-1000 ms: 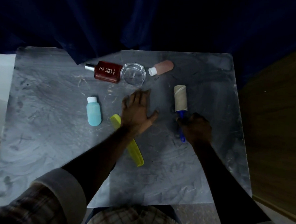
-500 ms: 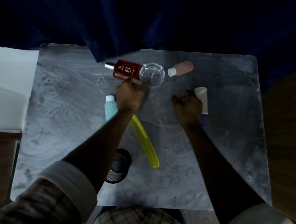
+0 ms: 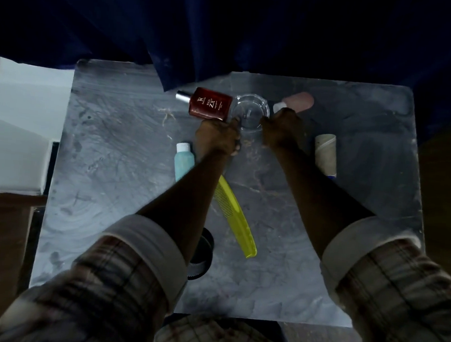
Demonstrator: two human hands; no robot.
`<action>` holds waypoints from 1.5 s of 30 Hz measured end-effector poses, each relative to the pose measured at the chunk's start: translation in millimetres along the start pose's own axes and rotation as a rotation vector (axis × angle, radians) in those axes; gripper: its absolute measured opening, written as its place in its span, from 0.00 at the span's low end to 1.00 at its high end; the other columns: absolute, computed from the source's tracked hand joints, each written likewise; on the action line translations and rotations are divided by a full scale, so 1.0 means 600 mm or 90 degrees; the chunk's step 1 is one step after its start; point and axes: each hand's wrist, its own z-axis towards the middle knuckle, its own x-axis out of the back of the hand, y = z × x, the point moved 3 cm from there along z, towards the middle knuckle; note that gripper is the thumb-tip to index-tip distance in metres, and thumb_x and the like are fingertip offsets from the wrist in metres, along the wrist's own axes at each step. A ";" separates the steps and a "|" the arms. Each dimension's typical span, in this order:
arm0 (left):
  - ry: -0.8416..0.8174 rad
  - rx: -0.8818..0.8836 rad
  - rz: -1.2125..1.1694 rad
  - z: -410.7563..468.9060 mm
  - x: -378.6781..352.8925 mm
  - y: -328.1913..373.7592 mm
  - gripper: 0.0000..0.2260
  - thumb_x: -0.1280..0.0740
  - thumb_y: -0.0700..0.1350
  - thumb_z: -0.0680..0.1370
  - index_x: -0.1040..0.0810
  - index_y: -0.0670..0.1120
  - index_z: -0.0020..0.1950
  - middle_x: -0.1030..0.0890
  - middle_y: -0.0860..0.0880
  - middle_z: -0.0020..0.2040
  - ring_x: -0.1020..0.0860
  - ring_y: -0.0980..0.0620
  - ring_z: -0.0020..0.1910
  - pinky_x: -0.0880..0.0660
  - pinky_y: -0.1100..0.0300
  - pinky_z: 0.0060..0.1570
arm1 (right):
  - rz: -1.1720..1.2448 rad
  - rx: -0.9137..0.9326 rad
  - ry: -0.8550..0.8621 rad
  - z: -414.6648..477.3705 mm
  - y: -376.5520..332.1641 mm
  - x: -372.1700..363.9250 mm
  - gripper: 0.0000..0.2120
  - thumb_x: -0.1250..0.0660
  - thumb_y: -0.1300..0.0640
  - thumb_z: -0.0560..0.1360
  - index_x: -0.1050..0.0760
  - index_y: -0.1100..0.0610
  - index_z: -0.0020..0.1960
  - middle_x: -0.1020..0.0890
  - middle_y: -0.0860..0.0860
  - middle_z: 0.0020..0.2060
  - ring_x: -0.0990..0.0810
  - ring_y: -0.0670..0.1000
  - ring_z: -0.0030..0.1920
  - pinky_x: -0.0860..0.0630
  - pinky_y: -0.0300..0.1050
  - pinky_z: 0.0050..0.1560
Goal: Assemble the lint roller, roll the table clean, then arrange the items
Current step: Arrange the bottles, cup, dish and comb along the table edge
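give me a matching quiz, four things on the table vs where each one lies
Things:
1 red bottle
2 comb
3 lint roller
4 pink bottle

Places:
a between the forearms
b right of the right hand
c left of the glass dish, touching it
d far side, right of the dish

Pairs: 1-c, 2-a, 3-b, 4-d

This looks like a home dressing corner. A grey marbled bench (image 3: 118,180) at the frame's centre carries toiletries: a red perfume bottle (image 3: 210,105), 2 small travel bottles and a yellow comb (image 3: 233,213). Dark blue curtains (image 3: 227,31) fill the top.
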 end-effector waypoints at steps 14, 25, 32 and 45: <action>-0.073 -0.122 0.043 -0.129 0.066 0.052 0.16 0.25 0.61 0.74 0.16 0.48 0.43 0.12 0.50 0.39 0.12 0.44 0.39 0.13 0.41 0.46 | 0.120 0.059 0.075 -0.117 0.017 0.109 0.10 0.29 0.51 0.72 0.19 0.58 0.41 0.14 0.57 0.38 0.15 0.58 0.40 0.17 0.59 0.47; 0.061 -0.064 -0.295 -0.223 0.257 0.011 0.12 0.22 0.41 0.78 0.19 0.36 0.55 0.11 0.40 0.43 0.12 0.49 0.35 0.15 0.55 0.34 | 0.199 0.168 -0.123 -0.214 -0.105 0.021 0.15 0.33 0.42 0.60 0.23 0.50 0.42 0.15 0.51 0.32 0.14 0.57 0.36 0.16 0.62 0.42; 0.149 -0.013 -0.306 -0.146 0.372 -0.050 0.09 0.25 0.41 0.81 0.20 0.35 0.54 0.13 0.36 0.45 0.13 0.44 0.37 0.15 0.56 0.36 | 0.145 0.162 -0.248 -0.225 -0.225 -0.118 0.07 0.29 0.54 0.68 0.24 0.54 0.34 0.16 0.54 0.30 0.15 0.55 0.27 0.16 0.59 0.28; 0.118 -0.040 -0.219 0.106 0.453 -0.112 0.10 0.33 0.29 0.72 0.19 0.42 0.46 0.22 0.42 0.36 0.22 0.50 0.28 0.20 0.56 0.31 | 0.118 0.022 -0.316 -0.142 -0.309 -0.337 0.12 0.29 0.58 0.66 0.20 0.65 0.46 0.13 0.63 0.43 0.12 0.62 0.40 0.14 0.60 0.37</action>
